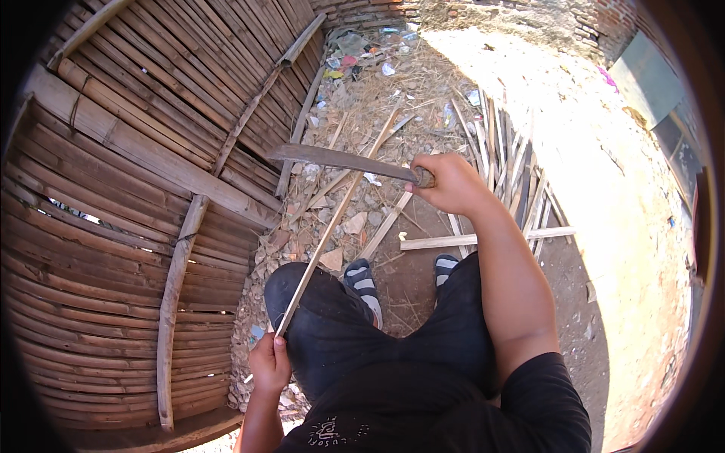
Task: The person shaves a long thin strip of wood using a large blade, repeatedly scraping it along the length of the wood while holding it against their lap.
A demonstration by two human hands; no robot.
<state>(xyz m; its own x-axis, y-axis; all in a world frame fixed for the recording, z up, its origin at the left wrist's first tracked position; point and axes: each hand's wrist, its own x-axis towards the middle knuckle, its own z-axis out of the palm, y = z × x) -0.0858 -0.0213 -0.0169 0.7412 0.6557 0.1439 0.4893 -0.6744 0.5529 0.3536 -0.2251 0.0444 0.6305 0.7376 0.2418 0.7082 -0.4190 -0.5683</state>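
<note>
My right hand (pixel 451 183) is closed round the handle of a machete (pixel 343 160), raised ahead of my knees. Its long dark blade points left, above or across the upper part of a thin wooden strip; whether they touch I cannot tell. The pale strip (pixel 321 248) runs slantwise over my left thigh, its far end up by the rubble. Low at my left side, my left hand (pixel 269 362) grips the strip near its lower end, thumb on top.
A bamboo slat wall (pixel 113 249) stands close on my left. Ahead right lies a pile of split strips (pixel 521 158), with a short pale plank (pixel 485 238) across its near end. Stones and litter (pixel 351 64) cover the ground ahead. A brick wall (pixel 521 16) closes the far side.
</note>
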